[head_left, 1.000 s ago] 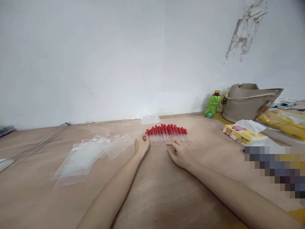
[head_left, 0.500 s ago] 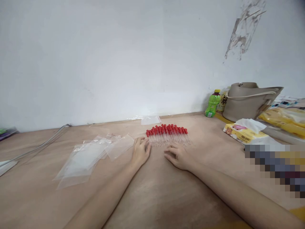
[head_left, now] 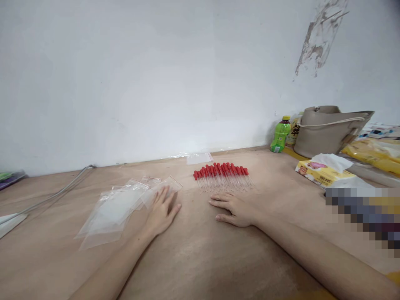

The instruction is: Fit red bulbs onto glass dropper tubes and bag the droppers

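Observation:
Several glass droppers with red rubber bulbs (head_left: 223, 170) lie side by side near the wall, bulbs pointing away from me and clear tips toward me. My left hand (head_left: 162, 211) rests open with spread fingers, its fingertips over the edge of a clear zip bag (head_left: 171, 184). More clear zip bags (head_left: 117, 208) lie overlapped to the left of that hand. Just in front of the dropper tips, my right hand (head_left: 237, 209) lies open on the brown table covering, fingers stretched to the left, holding nothing.
Another clear bag (head_left: 199, 158) lies behind the droppers by the wall. On the right stand a green bottle (head_left: 280, 135), a grey-beige bag (head_left: 325, 133) and a yellow tissue pack (head_left: 323, 171). A grey cable (head_left: 59, 190) crosses the left side.
My left hand has moved left from beside the droppers onto the nearest zip bag, its fingers spreading. My right hand has stayed near the droppers, its fingers now flatter.

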`<action>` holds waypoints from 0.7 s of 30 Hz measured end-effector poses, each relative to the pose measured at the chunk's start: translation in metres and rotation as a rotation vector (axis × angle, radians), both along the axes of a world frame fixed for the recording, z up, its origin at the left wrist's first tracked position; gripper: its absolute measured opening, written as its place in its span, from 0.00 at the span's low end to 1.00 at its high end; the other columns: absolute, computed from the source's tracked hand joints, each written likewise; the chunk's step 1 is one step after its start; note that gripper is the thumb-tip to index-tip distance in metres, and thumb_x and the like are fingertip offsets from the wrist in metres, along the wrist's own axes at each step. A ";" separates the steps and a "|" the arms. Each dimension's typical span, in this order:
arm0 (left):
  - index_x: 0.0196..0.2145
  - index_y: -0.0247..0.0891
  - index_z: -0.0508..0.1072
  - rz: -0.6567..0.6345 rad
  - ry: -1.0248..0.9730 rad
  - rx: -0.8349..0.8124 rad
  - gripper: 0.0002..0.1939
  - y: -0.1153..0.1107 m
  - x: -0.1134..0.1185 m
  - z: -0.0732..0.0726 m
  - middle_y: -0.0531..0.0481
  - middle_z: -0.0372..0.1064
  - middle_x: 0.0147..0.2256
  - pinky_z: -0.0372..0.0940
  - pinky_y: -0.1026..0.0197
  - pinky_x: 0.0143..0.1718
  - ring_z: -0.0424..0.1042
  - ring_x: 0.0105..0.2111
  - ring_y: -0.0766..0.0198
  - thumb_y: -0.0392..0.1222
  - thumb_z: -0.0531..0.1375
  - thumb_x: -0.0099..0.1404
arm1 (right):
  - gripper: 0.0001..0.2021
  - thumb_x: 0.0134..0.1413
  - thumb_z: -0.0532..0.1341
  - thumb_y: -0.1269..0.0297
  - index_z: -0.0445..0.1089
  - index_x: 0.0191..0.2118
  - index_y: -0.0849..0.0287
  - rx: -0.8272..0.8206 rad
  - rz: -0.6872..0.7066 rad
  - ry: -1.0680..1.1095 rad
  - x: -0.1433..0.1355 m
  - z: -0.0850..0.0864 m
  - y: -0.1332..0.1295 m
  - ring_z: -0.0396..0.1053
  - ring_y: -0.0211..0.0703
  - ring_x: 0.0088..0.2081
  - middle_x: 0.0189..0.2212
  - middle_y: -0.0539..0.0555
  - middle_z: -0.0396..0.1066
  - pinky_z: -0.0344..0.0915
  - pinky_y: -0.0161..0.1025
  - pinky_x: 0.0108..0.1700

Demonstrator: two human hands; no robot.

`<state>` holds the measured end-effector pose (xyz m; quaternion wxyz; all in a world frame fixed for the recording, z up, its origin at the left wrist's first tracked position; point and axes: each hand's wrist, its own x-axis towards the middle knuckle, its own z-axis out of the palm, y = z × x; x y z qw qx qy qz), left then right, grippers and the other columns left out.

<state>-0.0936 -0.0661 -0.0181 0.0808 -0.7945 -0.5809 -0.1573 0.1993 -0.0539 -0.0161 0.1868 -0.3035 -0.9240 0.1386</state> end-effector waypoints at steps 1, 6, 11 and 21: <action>0.56 0.30 0.54 0.065 0.005 -0.039 0.31 0.004 -0.005 -0.001 0.39 0.44 0.58 0.40 0.46 0.57 0.38 0.59 0.51 0.55 0.45 0.62 | 0.25 0.53 0.51 0.50 0.55 0.56 0.52 0.008 -0.001 0.010 0.000 -0.001 0.000 0.52 0.47 0.55 0.55 0.55 0.55 0.47 0.49 0.55; 0.59 0.32 0.45 0.031 -0.013 -0.252 0.35 -0.009 -0.015 -0.005 0.40 0.36 0.59 0.43 0.47 0.56 0.40 0.58 0.51 0.58 0.42 0.62 | 0.24 0.52 0.53 0.51 0.58 0.54 0.53 0.014 -0.017 0.048 0.001 -0.004 0.001 0.54 0.47 0.54 0.53 0.56 0.57 0.51 0.49 0.54; 0.60 0.41 0.36 -0.245 0.010 -0.331 0.33 -0.066 0.004 0.002 0.47 0.29 0.60 0.41 0.48 0.57 0.36 0.59 0.52 0.55 0.45 0.63 | 0.21 0.51 0.55 0.53 0.63 0.50 0.55 0.052 -0.036 0.079 0.001 -0.002 -0.005 0.59 0.46 0.50 0.48 0.56 0.63 0.54 0.47 0.52; 0.59 0.48 0.37 -0.453 0.068 -0.367 0.25 -0.038 0.026 0.028 0.53 0.28 0.61 0.34 0.46 0.57 0.31 0.60 0.56 0.50 0.40 0.67 | 0.24 0.50 0.56 0.54 0.59 0.53 0.54 0.020 0.109 0.041 0.004 0.004 -0.015 0.58 0.45 0.50 0.50 0.56 0.60 0.55 0.44 0.51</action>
